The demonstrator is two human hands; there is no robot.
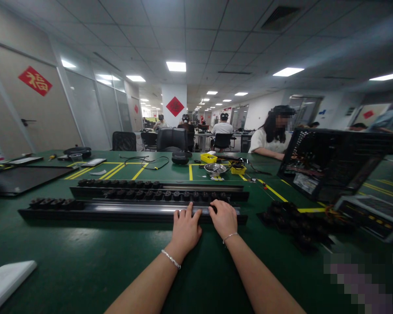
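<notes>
A long black rail (127,208) with a shiny inner channel lies crosswise in front of me. Black round parts (57,203) sit in a row at its left end. My left hand (186,226) rests on the rail's right half, fingers spread, holding nothing that I can see. Close to it, my right hand (225,219) curls its thumb and fingers around a small black part (212,209) at the rail, mostly hidden by the fingers. Just behind lies another black rail (209,188), with several more round parts (177,196) lined up along it.
To the right are a heap of black parts (298,222), a power supply (373,218) and an open computer case (337,161). Farther back stand a metal bowl (215,169) and a yellow bin (208,158). A co-worker (271,135) sits across the green table (85,261).
</notes>
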